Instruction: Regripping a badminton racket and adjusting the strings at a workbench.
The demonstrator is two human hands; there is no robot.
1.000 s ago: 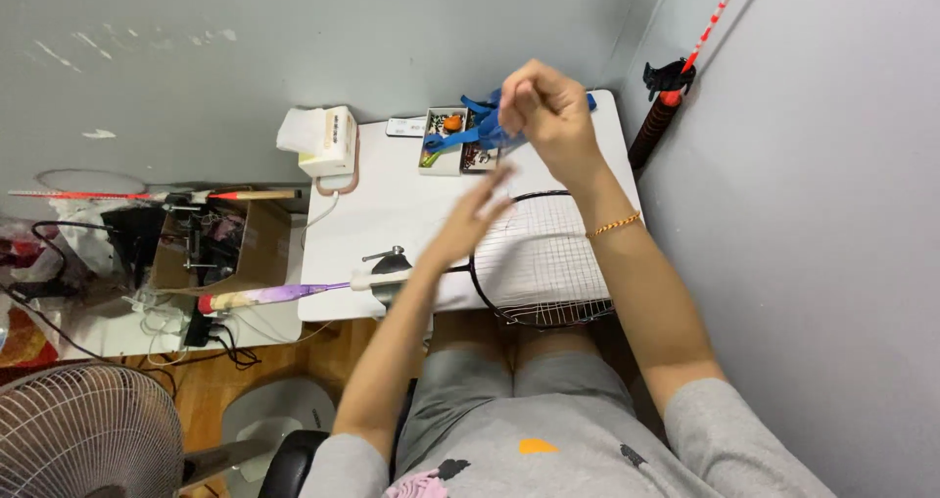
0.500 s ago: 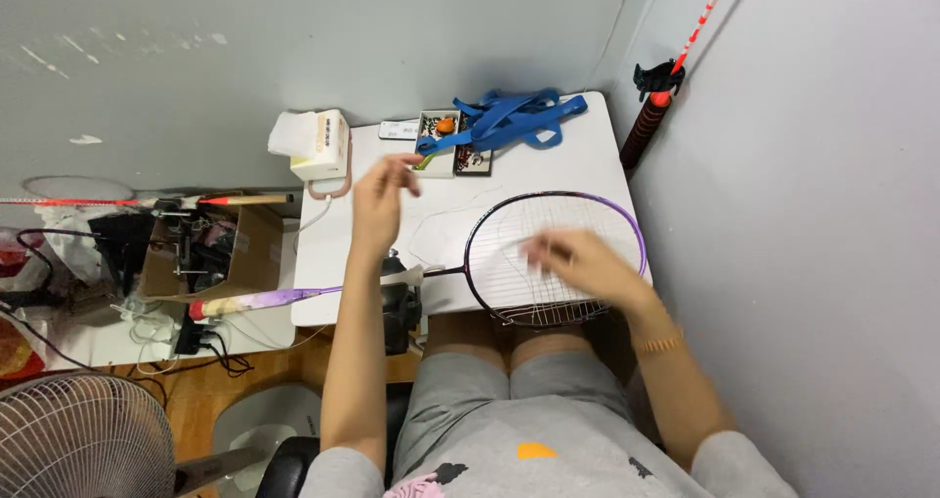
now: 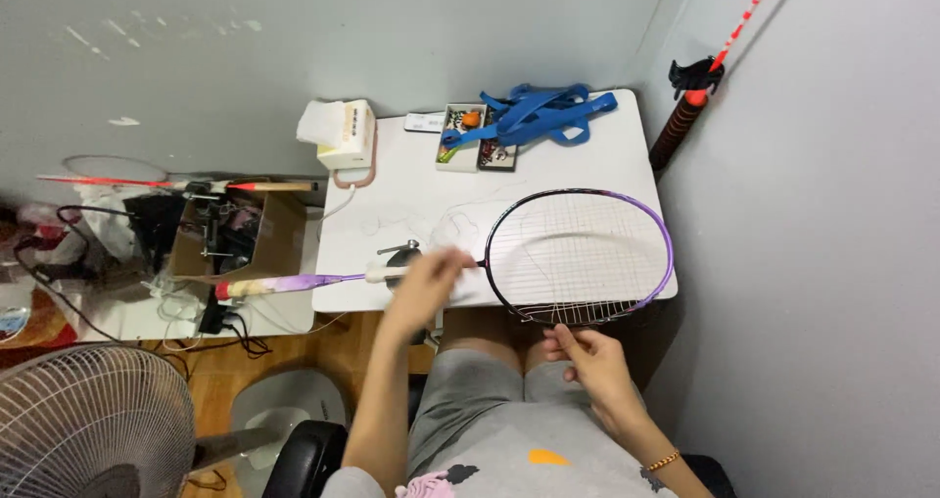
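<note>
— From the head view, where do we stand with the racket (image 3: 578, 255)?

— It lies flat on the white worktop (image 3: 392, 214), its head overhanging the near edge above our lap and its shaft running left. Our left hand (image 3: 426, 281) rests on the shaft near the throat; it is blurred, so we cannot tell whether that grip is closed. Our right hand (image 3: 587, 356) sits at the lower rim, fingertips pinched on what looks like a string end.

— How do we do this well?

— We judge it best to press the shaft down firmly so the frame cannot swivel, and pull the string in line with its hole, clear of the loose string (image 3: 441, 226) coiled on the worktop.
</note>
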